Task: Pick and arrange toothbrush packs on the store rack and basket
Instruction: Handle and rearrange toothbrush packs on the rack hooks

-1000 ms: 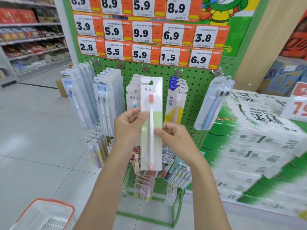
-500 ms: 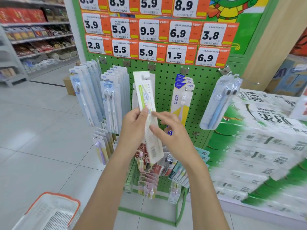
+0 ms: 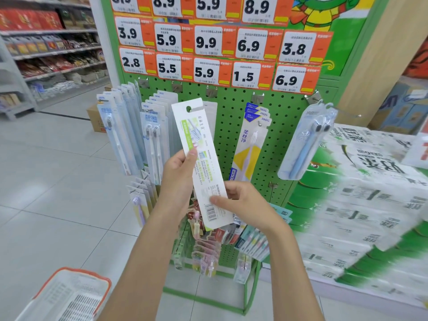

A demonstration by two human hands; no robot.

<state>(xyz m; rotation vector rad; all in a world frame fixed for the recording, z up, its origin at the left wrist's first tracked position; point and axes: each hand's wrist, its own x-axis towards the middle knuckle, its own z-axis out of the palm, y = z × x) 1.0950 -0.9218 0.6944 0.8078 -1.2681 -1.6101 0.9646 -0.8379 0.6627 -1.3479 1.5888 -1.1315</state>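
I hold a white and green toothbrush pack (image 3: 201, 156) in front of the green pegboard rack (image 3: 234, 126), its printed back with a barcode facing me and its top tilted left. My left hand (image 3: 178, 179) pinches its left edge at mid height, thumb on the card. My right hand (image 3: 243, 201) grips its lower right part near the barcode. More toothbrush packs hang on the rack's hooks: pale blue ones (image 3: 120, 133) at the left, a yellow one (image 3: 250, 144) in the middle and a blue one (image 3: 305, 140) at the right. A white basket with an orange rim (image 3: 67, 295) sits at the lower left.
Orange price tags (image 3: 208, 42) cover the rack's top. Small packs (image 3: 208, 246) hang low on the rack. Stacked white and green packages (image 3: 370, 200) fill the right side. Store shelves (image 3: 46, 54) line the far left, and a cardboard box (image 3: 95, 121) sits on the tiled floor.
The pack has been turned over from its front, with the brush showing, to its printed back. My right hand slid down to the barcode end and the pack's top leaned left.
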